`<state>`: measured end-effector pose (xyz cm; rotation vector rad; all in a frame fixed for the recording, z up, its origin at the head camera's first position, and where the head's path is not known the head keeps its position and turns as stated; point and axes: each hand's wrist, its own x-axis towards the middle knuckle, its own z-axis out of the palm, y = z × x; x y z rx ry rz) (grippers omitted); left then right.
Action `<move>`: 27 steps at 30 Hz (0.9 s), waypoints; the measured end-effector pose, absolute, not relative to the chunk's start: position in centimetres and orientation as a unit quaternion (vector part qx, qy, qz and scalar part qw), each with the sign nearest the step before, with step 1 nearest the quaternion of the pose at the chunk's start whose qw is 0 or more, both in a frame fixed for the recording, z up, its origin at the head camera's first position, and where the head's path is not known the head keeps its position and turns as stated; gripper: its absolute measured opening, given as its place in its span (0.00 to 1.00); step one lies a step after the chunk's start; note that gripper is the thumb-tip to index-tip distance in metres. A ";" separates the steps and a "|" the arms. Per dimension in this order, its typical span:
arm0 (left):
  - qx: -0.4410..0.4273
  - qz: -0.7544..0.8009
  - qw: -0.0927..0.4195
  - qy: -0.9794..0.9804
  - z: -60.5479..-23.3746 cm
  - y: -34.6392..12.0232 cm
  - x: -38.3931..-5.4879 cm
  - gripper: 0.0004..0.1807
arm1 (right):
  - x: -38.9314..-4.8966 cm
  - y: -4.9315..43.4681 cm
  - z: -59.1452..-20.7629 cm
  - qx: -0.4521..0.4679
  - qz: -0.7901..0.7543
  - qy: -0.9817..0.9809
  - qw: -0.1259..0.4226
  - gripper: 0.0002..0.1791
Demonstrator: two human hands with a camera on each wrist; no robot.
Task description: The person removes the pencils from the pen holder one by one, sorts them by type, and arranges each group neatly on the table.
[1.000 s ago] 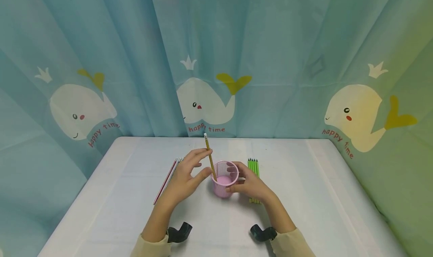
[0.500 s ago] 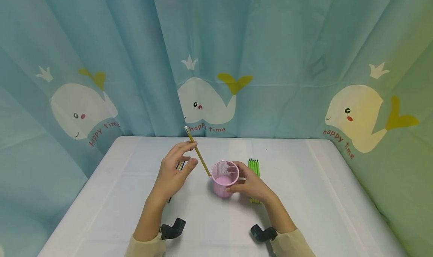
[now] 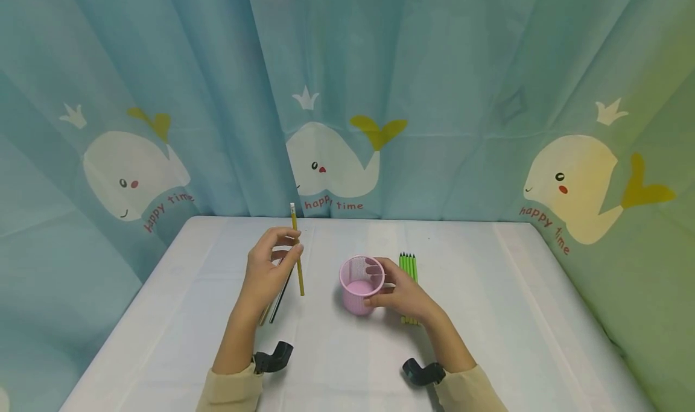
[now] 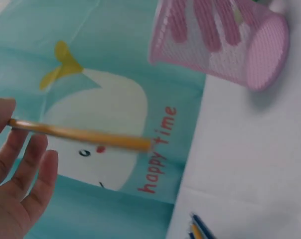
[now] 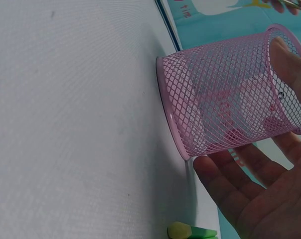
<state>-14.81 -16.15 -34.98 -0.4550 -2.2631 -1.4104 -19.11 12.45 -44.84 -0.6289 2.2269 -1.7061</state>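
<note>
A pink mesh pencil cup [image 3: 355,304] stands upright on the table, its bottom visible through the open top. My right hand [image 3: 404,294] holds it from the right side; in the right wrist view the thumb lies at the rim and the fingers wrap the far side of the mesh. Left of the cup, my left hand [image 3: 266,276] pinches a yellow pencil [image 3: 301,276] between thumb and fingertips. The pencil is nearly vertical, its white eraser end up, apart from the cup. Below that hand lie more pencils [image 3: 280,300], partly hidden by it.
A row of several green pencils [image 3: 408,264] lies right of the cup, partly behind the right hand, dark tips pointing away. The white table [image 3: 488,315] ends at a blue-green curtain [image 3: 450,98] printed with whales.
My left hand has carried the yellow pencil leftward, out of the cup's mouth, and the pencil has swung from leaning to nearly upright. The right hand and cup stay put.
</note>
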 end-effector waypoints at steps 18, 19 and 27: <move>-0.132 -0.432 0.164 -0.877 -40.9 -18.3 -18.1 0.09 | -19.1 12.4 -45.0 -0.220 -0.590 0.765 0.136 0.44; -0.130 -0.417 0.163 -0.884 -41.0 -18.3 -18.1 0.09 | -19.1 12.4 -45.0 -0.220 -0.589 0.765 0.136 0.44; -0.105 -0.334 0.135 -0.927 -42.2 -18.5 -18.5 0.11 | -19.1 12.4 -44.8 -0.218 -0.592 0.764 0.136 0.45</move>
